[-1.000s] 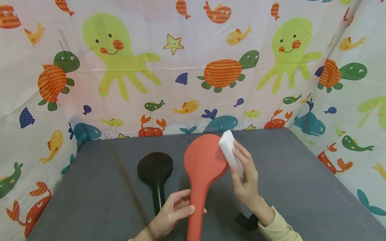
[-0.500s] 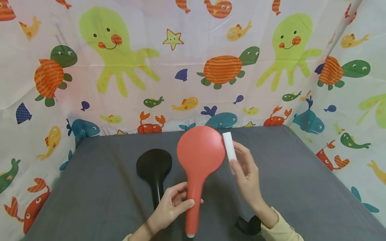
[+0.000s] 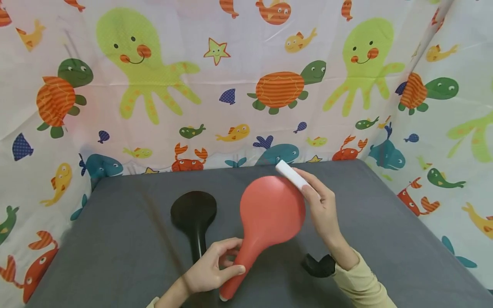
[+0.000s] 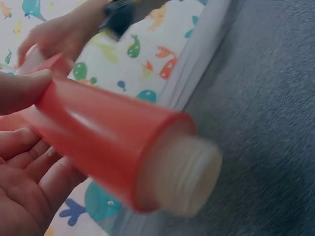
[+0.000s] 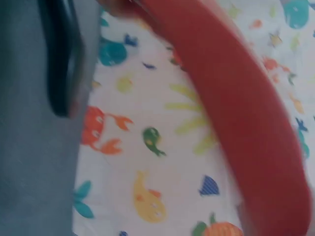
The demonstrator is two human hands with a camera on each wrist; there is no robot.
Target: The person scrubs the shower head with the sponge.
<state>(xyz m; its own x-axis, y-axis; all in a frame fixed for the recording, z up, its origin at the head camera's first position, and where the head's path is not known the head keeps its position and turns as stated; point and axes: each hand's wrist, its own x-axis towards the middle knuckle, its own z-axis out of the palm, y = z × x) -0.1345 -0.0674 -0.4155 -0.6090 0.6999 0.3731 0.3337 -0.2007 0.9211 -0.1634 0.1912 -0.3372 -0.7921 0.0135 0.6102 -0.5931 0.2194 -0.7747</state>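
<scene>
In the head view my left hand [image 3: 212,267] grips the handle of a red shower head [image 3: 271,211], tilted with its round head up and to the right. The left wrist view shows the pale threaded end [image 4: 192,174] of that handle, with fingers [image 4: 24,88] around it. My right hand [image 3: 322,207] pinches a white sponge [image 3: 293,175] against the upper right rim of the shower head. In the right wrist view the red shower head [image 5: 241,113] is blurred, and I cannot make out the sponge.
A black shower head [image 3: 194,211] lies on the grey cloth-covered table [image 3: 127,239], left of the red one. Behind and at the sides hangs a curtain [image 3: 239,72] printed with sea animals. A black item [image 3: 319,265] sits at the right wrist.
The red shower head, upright before, now leans to the right, its handle end swung left. The sponge has gone from its right edge to the upper right rim, turned more slantwise.
</scene>
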